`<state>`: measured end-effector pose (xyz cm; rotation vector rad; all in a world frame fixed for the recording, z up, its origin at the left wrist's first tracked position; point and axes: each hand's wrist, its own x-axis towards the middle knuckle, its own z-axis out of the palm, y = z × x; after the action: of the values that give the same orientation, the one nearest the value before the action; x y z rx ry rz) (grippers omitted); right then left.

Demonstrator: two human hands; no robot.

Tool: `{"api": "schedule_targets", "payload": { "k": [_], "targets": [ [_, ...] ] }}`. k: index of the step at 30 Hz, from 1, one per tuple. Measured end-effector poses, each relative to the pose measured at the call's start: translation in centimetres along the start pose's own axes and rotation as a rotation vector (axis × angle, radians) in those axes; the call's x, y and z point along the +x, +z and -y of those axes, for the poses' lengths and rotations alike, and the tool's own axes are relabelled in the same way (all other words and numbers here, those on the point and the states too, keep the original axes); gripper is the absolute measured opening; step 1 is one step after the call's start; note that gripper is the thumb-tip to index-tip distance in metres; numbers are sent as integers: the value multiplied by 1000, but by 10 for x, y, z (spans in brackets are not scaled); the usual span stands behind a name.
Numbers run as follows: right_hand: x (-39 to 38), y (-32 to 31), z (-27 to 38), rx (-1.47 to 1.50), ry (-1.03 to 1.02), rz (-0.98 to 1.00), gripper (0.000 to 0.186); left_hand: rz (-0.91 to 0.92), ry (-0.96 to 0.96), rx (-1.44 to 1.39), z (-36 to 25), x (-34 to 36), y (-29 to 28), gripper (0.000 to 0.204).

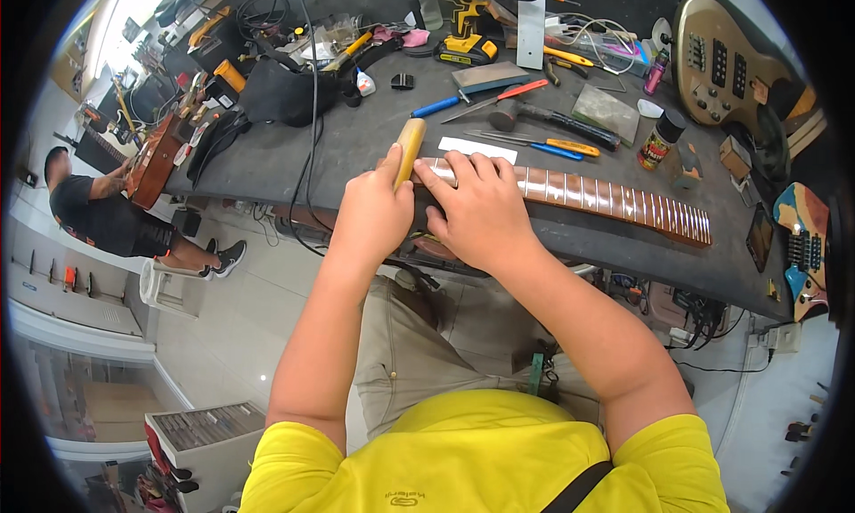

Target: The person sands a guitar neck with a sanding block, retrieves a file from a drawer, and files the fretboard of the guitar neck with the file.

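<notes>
Ideally, keep the fretted neck (614, 199) steady along the desk's (356, 134) near edge, where it lies: right hand (485, 206) spread over it, fingers unclenched; left hand (374, 206) grasping a yellowish bar (411, 146) near that edge. Light, even pressure would probably serve best.

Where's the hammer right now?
In the head view, the hammer lies above and right of centre on the bench, beyond the neck, its handle between the grey slab and the yellow-handled tool.
</notes>
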<state>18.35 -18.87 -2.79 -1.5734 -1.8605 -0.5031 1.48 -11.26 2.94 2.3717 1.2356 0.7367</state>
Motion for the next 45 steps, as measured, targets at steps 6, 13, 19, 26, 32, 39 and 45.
{"api": "schedule_targets", "payload": {
  "k": [6, 13, 19, 26, 32, 39, 45],
  "targets": [
    [-7, 3, -6, -17, 33, 58, 61, -81, 147, 25, 19, -52, 8, 57],
    [-4, -3, -8, -61, 21, 44, 64, -99, 183, 36, 24, -46, 12, 61],
    [3, 0, 4, -30, 10, 37, 63, -112, 203, 42, 25, -23, 6, 64],
    [-2, -3, -2, -48, 45, 74, 63, -113, 188, 66, 18, -57, 12, 56],
    [-5, 2, -10, -40, 22, 45, 60, -130, 194, 54, 18, -59, 15, 57],
    [1, 10, -8, -106, -22, 21, 65, -171, 187, 70, 18, -21, 19, 64],
    [-4, 2, -4, -19, 38, 48, 56, -162, 225, 38, 25, -62, 19, 63]
  ]
}}
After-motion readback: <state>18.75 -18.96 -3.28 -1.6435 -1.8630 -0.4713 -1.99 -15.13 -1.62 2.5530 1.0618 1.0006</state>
